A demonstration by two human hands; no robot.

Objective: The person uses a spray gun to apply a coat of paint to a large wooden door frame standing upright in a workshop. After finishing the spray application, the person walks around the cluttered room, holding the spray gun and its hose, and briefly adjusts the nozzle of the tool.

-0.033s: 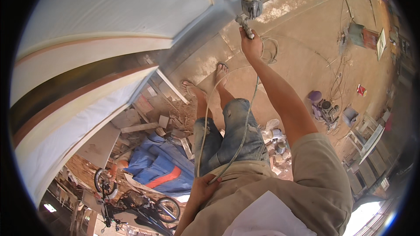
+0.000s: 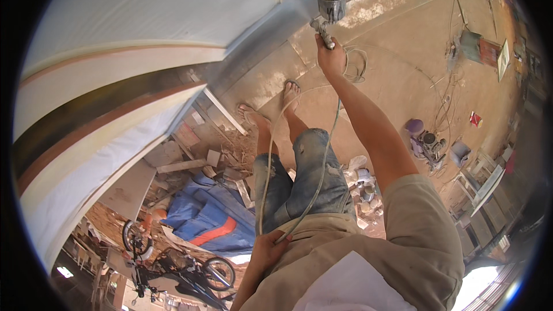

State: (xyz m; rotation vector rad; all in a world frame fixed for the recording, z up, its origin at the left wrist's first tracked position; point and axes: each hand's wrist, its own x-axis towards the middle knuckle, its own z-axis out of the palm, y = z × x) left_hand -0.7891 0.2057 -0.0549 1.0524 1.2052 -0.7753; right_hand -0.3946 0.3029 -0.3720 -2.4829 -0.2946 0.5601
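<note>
My right hand (image 2: 330, 59) is stretched far ahead and closed round the handle of a spray gun (image 2: 323, 32). A metal paint cup (image 2: 331, 7), streaked with dark and pale paint, sits on top of the gun. Its nozzle points left toward a large pale panel (image 2: 167, 8) with a wood-coloured edge strip, and a faint haze hangs between them. At my waist, my left hand (image 2: 269, 249) is closed on a thin air hose (image 2: 320, 179), which loops down past my legs and up toward the gun. Part of the left fingers is hidden.
A second framed white panel (image 2: 109, 155) stands nearer on the left. Wood scraps, a blue tarp (image 2: 199, 210) and a motorcycle (image 2: 178, 276) lie behind it. Coiled hose (image 2: 358, 63) rests on the dusty floor by my right wrist. Tools (image 2: 427, 144) and cans (image 2: 366, 187) are at right.
</note>
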